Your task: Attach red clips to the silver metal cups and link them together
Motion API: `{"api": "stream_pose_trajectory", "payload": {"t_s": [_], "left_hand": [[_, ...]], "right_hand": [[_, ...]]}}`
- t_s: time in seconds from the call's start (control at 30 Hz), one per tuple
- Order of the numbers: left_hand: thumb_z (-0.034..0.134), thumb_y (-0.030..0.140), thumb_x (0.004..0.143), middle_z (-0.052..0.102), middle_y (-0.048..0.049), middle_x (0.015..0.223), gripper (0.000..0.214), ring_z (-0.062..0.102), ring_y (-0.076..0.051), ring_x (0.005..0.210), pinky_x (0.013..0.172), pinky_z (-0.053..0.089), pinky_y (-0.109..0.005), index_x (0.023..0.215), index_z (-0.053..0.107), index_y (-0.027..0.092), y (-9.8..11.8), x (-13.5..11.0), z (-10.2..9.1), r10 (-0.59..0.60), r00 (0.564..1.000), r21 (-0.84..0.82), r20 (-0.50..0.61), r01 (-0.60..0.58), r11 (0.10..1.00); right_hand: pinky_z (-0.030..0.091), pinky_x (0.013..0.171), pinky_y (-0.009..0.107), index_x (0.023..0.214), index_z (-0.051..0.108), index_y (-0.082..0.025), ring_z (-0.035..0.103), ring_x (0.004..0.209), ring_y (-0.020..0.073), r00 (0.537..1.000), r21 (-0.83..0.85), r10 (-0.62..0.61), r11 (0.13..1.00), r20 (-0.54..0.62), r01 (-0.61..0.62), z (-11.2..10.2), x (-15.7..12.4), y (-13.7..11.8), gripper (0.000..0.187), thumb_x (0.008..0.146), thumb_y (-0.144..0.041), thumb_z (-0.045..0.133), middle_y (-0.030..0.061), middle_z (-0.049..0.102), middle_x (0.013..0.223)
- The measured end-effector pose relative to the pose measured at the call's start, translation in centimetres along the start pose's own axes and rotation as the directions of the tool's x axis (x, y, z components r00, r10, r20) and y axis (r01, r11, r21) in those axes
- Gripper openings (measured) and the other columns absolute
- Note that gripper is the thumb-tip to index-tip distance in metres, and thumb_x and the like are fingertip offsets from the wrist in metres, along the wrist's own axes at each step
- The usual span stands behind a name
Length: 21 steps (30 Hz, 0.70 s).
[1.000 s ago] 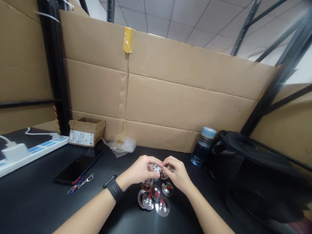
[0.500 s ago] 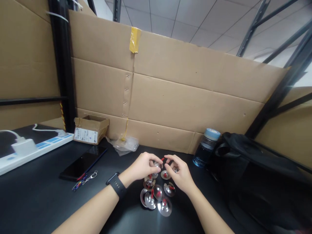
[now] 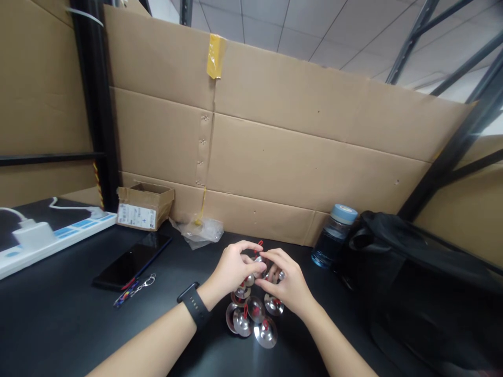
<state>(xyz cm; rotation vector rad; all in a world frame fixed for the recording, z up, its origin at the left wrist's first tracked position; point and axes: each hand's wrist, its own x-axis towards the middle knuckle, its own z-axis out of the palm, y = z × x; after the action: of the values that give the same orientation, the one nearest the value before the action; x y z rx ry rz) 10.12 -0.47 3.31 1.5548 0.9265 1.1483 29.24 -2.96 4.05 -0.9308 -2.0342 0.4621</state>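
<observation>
Several small silver finger cymbals with red loops lie bunched on the black tabletop; one near cymbal (image 3: 265, 332) rests at the front of the bunch. At the far end, my left hand (image 3: 239, 264) pinches a finger cymbal (image 3: 259, 260) between thumb and fingers. A red loop (image 3: 260, 244) sticks up just beyond its fingertips. My right hand (image 3: 286, 277) curls in from the other side, index finger and thumb reaching to the same cymbal. Its palm side partly covers other cymbals beneath, so its exact contact is partly hidden. A black watch (image 3: 194, 303) is on my left wrist.
On the left lie a phone (image 3: 133, 260), a keyring with strap (image 3: 135, 289) and a white power strip (image 3: 63, 238). Behind are a small cardboard box (image 3: 145, 207) and a plastic bag (image 3: 202, 233). A bottle (image 3: 334, 235) and black bag (image 3: 424, 293) stand right.
My right hand has moved left, closing in on the cymbal in my left hand. My left hand has shifted slightly right, and the red loop now points up. The view has tilted slightly.
</observation>
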Motion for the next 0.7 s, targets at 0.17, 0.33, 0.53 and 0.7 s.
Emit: {"api": "stream_pose_trajectory", "payload": {"t_s": [0.17,0.33,0.53,0.7], "left_hand": [[0.067,0.037,0.089,0.077,-0.0082,0.094,0.028,0.072,-0.019,0.071,0.065,0.053,-0.028,0.108,0.071,0.017,0.6,0.1,-0.9,0.18,0.982,0.274,-0.049,-0.16,0.948],[0.051,0.022,0.096,0.074,-0.009,0.103,0.023,0.069,-0.025,0.097,0.086,0.049,-0.033,0.097,0.074,0.021,1.8,0.1,-4.6,0.298,0.95,0.786,0.096,-0.256,0.563],[0.054,0.011,0.083,0.074,-0.0071,0.093,0.029,0.071,-0.026,0.088,0.071,0.049,-0.031,0.095,0.074,0.028,1.1,-0.2,-7.4,-0.056,0.995,0.939,0.077,-0.054,0.339],[0.057,0.007,0.076,0.075,-0.0075,0.09,0.027,0.072,-0.024,0.083,0.068,0.049,-0.029,0.086,0.075,0.025,-0.3,0.0,-7.2,-0.11,0.988,0.938,0.108,-0.065,0.341]], "right_hand": [[0.056,0.061,0.028,0.127,0.064,-0.026,0.06,0.06,0.0102,1.0,-0.112,-0.006,0.994,-0.022,0.004,0.0,0.0,-0.1,0.049,0.08,-0.02,0.073,0.0081,0.063,0.117],[0.055,0.064,0.03,0.124,0.065,-0.023,0.061,0.064,0.0131,0.987,-0.285,0.132,0.946,-0.086,-0.152,-2.2,0.3,2.4,0.044,0.081,-0.029,0.071,0.0076,0.064,0.114],[0.05,0.072,0.03,0.118,0.071,-0.021,0.065,0.078,0.0183,0.93,-0.462,0.354,0.812,-0.095,-0.356,-5.2,-0.1,6.3,0.042,0.078,-0.033,0.073,0.0078,0.067,0.111],[0.048,0.076,0.03,0.103,0.077,-0.022,0.065,0.085,0.0213,0.907,-0.48,0.419,0.804,0.039,-0.35,-5.1,-0.4,7.3,0.028,0.08,-0.035,0.071,0.0068,0.068,0.097]]}}
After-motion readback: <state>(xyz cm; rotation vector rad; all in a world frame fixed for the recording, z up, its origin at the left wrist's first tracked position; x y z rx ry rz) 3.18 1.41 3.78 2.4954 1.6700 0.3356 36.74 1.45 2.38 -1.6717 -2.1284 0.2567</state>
